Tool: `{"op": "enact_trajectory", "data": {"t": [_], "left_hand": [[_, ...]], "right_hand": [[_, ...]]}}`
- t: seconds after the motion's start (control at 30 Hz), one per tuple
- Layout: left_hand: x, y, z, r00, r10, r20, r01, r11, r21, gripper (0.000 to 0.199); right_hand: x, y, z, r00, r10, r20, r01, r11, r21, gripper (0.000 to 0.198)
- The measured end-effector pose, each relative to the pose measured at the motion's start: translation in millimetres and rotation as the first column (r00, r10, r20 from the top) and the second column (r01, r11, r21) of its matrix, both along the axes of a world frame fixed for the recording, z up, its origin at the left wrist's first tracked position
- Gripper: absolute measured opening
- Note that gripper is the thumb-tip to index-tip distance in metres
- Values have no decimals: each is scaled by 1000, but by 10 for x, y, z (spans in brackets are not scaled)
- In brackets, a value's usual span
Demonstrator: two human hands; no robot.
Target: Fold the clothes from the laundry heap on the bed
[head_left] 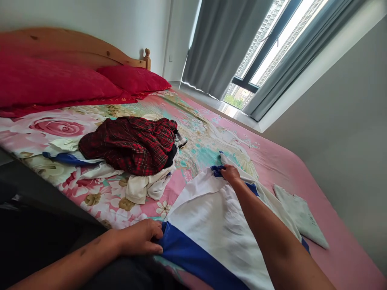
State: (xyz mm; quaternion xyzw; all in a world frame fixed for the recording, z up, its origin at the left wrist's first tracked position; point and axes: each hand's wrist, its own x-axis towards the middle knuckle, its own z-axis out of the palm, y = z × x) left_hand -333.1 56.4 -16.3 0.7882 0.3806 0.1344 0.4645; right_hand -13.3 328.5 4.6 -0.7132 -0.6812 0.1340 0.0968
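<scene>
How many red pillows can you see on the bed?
2: a left pillow, cut off by the picture's edge, and a right pillow, nearer the window. Others could be hidden behind them.

I saw the person's left hand (148,237) holding the blue band of a white garment (205,209), and the right hand (230,173) gripping its farther blue edge. On the floral bedsheet (208,114), a red plaid shirt (130,143) lay upon heaped clothes (137,190).
</scene>
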Motion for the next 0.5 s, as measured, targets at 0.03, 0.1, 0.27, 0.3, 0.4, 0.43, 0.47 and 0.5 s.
{"op": "enact_trajectory", "data": {"t": [0.03, 0.1, 0.27, 0.3, 0.4, 0.43, 0.47, 0.5], "left_hand": [[28, -23, 56, 999, 13, -51, -12, 1000, 16, 32], [84, -100, 169, 991, 61, -119, -55, 997, 58, 27], [117, -337, 328, 955, 265, -130, -245, 957, 152, 14], [100, -366, 323, 938, 318, -136, -296, 942, 160, 14], [28, -399, 237, 879, 434, -198, -418, 901, 119, 22], [2, -396, 190, 861, 451, -236, -444, 892, 85, 26], [-24, -389, 137, 847, 456, -275, -462, 886, 47, 29], [-49, -378, 81, 836, 455, -307, -475, 880, 13, 32]], "right_hand": [[64, -14, 89, 999, -20, 29, 19, 999, 35, 28], [201, -12, 310, 996, -55, 67, 48, 994, 96, 34], [344, 235, 908, 989, -137, 50, 122, 965, 234, 41], [302, 325, 986, 989, -145, -8, 143, 963, 229, 41], [25, 625, 1064, 964, -167, -208, 194, 974, 118, 33], [-103, 722, 1038, 952, -174, -253, 197, 978, 71, 30], [-238, 812, 991, 944, -176, -280, 192, 981, 31, 28], [-373, 891, 926, 933, -179, -312, 187, 982, -6, 27]]}}
